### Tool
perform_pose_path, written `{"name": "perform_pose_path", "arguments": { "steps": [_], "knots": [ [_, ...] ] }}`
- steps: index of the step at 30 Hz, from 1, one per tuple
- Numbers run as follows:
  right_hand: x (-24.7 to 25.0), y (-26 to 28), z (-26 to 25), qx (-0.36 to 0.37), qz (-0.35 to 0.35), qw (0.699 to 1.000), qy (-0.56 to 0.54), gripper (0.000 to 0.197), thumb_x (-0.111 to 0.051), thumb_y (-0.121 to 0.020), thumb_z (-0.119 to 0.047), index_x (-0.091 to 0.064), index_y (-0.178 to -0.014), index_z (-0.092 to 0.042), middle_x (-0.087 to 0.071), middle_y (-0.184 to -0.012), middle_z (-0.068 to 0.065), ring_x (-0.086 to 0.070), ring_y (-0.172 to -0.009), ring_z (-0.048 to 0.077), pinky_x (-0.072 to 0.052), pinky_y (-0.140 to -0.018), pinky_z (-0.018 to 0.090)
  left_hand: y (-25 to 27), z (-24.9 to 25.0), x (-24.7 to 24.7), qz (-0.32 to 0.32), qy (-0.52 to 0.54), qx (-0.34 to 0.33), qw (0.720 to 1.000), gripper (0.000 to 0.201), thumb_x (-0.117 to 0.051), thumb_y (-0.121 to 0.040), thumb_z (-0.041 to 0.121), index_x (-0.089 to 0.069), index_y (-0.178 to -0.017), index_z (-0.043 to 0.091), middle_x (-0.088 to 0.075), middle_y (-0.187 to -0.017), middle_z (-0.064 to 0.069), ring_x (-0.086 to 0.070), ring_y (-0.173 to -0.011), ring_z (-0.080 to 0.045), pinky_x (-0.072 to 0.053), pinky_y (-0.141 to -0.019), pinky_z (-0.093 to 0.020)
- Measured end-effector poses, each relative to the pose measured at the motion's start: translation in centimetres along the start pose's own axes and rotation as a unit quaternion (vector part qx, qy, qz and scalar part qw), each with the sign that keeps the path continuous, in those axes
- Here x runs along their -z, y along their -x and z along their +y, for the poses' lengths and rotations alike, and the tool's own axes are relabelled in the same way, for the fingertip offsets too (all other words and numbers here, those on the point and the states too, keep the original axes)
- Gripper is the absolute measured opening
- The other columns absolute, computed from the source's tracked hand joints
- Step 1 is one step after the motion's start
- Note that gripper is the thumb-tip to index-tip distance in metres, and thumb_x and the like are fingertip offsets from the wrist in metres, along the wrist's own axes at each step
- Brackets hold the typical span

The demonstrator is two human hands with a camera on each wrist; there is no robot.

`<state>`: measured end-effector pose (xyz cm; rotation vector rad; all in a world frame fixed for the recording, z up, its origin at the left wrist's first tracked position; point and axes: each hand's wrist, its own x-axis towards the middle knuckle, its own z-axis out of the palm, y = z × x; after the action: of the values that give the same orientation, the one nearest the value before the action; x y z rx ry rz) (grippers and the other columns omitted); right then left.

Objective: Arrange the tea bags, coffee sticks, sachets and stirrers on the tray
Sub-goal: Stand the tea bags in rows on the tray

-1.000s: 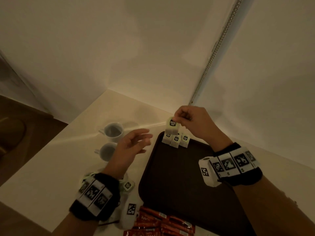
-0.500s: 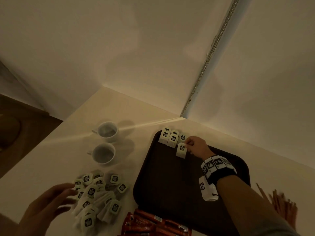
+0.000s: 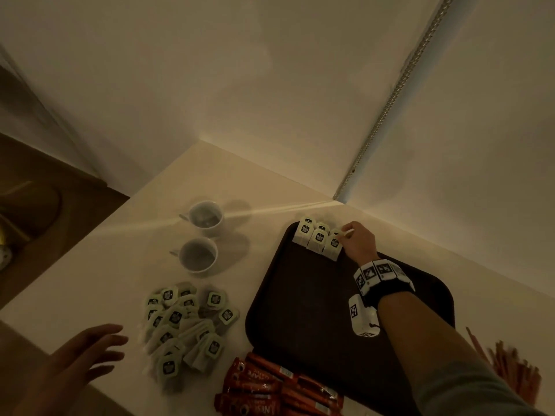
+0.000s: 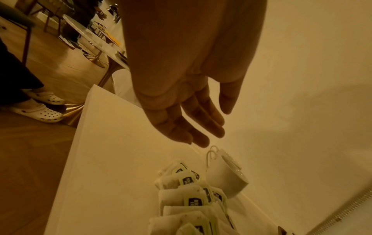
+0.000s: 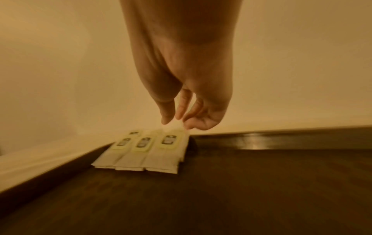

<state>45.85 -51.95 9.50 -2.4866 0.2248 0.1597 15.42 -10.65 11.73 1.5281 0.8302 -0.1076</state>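
The right hand (image 3: 359,243) pinches the last tea bag (image 3: 332,247) into the row at the tray's (image 3: 300,310) far-left corner, while the open left hand (image 3: 85,354) hovers beside the loose pile (image 3: 183,328), probably fetching another.

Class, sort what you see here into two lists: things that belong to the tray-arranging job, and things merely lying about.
Belong to the job:
- tray
- tea bags on the tray
- loose tea bags
- coffee sticks
- stirrers
- right hand
- left hand

Lying about:
- two cups
- metal strip on the wall
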Motion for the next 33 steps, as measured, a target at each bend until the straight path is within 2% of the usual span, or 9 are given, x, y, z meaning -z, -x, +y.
{"name": "perform_pose_path", "arguments": {
  "steps": [3,6,8,10,12,16,22,25,33],
  "knots": [
    [-0.6,2.8,-3.3,0.07,-0.015,0.997,-0.034,0.023,-0.066,-0.085,-0.018,-0.059,-0.105,-0.011,-0.06,-0.103,0.008,-0.055,-0.088,0.018,-0.038,-0.066,0.02,1.1,0.3,-0.8,-0.005,0.004,-0.02,1.0,0.021,-0.044,-0.097,0.007,-0.065,-0.099,0.01,-0.071,-0.089,-0.01,-0.061,-0.083,-0.033,-0.052,-0.066,-0.034],
    [-2.5,7.9,-6.7,0.172,-0.147,0.973,-0.038,0.02,-0.066,-0.085,-0.018,-0.061,-0.105,-0.015,-0.058,-0.1,0.0,-0.053,-0.086,0.007,-0.039,-0.068,0.013,2.1,0.8,-1.5,-0.019,0.006,-0.042,0.999,0.02,-0.045,-0.096,0.007,-0.064,-0.104,0.006,-0.069,-0.093,-0.013,-0.061,-0.085,-0.032,-0.051,-0.069,-0.034],
    [-4.3,11.6,-8.2,0.257,-0.248,0.934,-0.022,0.024,-0.069,-0.083,-0.018,-0.062,-0.106,-0.015,-0.059,-0.101,0.001,-0.053,-0.086,0.004,-0.043,-0.075,0.017,2.5,1.2,-2.0,-0.026,0.006,-0.053,0.998,0.02,-0.044,-0.096,0.005,-0.062,-0.104,0.004,-0.069,-0.093,-0.012,-0.062,-0.082,-0.029,-0.051,-0.068,-0.032],
    [-6.6,14.6,-9.2,0.318,-0.342,0.884,0.025,0.037,-0.072,-0.08,-0.026,-0.061,-0.113,-0.016,-0.059,-0.108,0.002,-0.054,-0.096,0.01,-0.045,-0.085,0.025,2.8,1.5,-2.2,-0.027,0.01,-0.061,0.998,0.019,-0.045,-0.096,0.005,-0.063,-0.101,0.006,-0.07,-0.086,-0.006,-0.063,-0.078,-0.025,-0.05,-0.07,-0.031],
    [-9.2,16.9,-9.8,0.348,-0.391,0.847,0.094,0.055,-0.075,-0.075,-0.035,-0.054,-0.123,-0.019,-0.055,-0.119,0.002,-0.048,-0.108,0.015,-0.041,-0.094,0.03,3.1,1.4,-2.2,-0.032,0.012,-0.069,0.997,0.018,-0.047,-0.096,0.008,-0.064,-0.1,0.008,-0.072,-0.085,-0.002,-0.065,-0.077,-0.02,-0.05,-0.072,-0.031],
    [-12.9,20.0,-10.4,0.403,-0.351,0.824,0.187,0.08,-0.076,-0.069,-0.046,-0.041,-0.135,-0.018,-0.043,-0.134,0.004,-0.038,-0.122,0.022,-0.036,-0.103,0.039,3.9,0.9,-1.7,-0.036,0.022,-0.075,0.996,0.019,-0.048,-0.096,0.01,-0.065,-0.102,0.009,-0.071,-0.09,-0.004,-0.065,-0.08,-0.019,-0.049,-0.076,-0.034],
    [-14.0,21.4,-9.8,0.484,-0.298,0.791,0.228,0.074,-0.073,-0.072,-0.042,-0.039,-0.136,-0.025,-0.041,-0.131,0.004,-0.036,-0.121,0.023,-0.037,-0.1,0.039,4.6,-0.7,-0.3,-0.034,0.032,-0.08,0.996,0.019,-0.048,-0.096,0.011,-0.065,-0.105,0.009,-0.07,-0.096,-0.007,-0.064,-0.084,-0.022,-0.049,-0.075,-0.034],
    [-13.7,21.4,-9.8,0.478,-0.294,0.797,0.223,0.075,-0.072,-0.072,-0.044,-0.04,-0.137,-0.029,-0.041,-0.129,0.004,-0.036,-0.12,0.023,-0.036,-0.099,0.038,4.6,-1.4,0.0,-0.03,0.029,-0.081,0.996,0.019,-0.048,-0.096,0.013,-0.066,-0.105,0.011,-0.071,-0.095,-0.005,-0.065,-0.084,-0.021,-0.05,-0.075,-0.033],
    [-13.6,21.5,-9.7,0.49,-0.291,0.787,0.236,0.051,-0.067,-0.08,-0.034,-0.051,-0.126,-0.018,-0.045,-0.133,0.005,-0.038,-0.125,0.023,-0.03,-0.104,0.035,4.7,-1.5,0.0,-0.03,0.042,-0.086,0.995,0.019,-0.048,-0.097,0.012,-0.066,-0.104,0.011,-0.071,-0.093,-0.003,-0.065,-0.08,-0.017,-0.05,-0.072,-0.03]
  ]
}}
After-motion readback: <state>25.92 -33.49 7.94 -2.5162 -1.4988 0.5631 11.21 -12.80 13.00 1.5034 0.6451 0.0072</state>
